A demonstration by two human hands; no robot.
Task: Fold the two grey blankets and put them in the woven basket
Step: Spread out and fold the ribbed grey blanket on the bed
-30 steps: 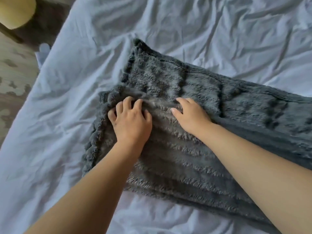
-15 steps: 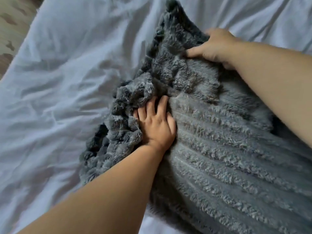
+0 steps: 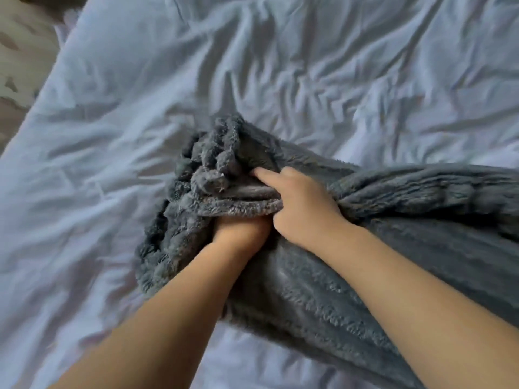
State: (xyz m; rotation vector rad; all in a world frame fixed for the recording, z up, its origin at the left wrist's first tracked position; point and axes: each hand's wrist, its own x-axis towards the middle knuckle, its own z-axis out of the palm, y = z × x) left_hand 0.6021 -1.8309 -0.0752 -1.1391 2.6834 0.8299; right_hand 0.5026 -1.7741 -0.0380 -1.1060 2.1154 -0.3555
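Bed (image 3: 309,66) carries blanket (image 3: 323,290), cropped at 3 o'clock; right grip (image 3: 303,203) clamps it; left grip (image 3: 241,230) buried at the fingers, cannot tell.

Sheet (image 3: 309,80) apparently open around the bunched blanket (image 3: 309,290).

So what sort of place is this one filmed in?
Most likely a bedroom: a wide, rumpled pale sheet covers what looks like a bed, a fluffy grey blanket lies on it, and a strip of patterned floor shows at the top left.
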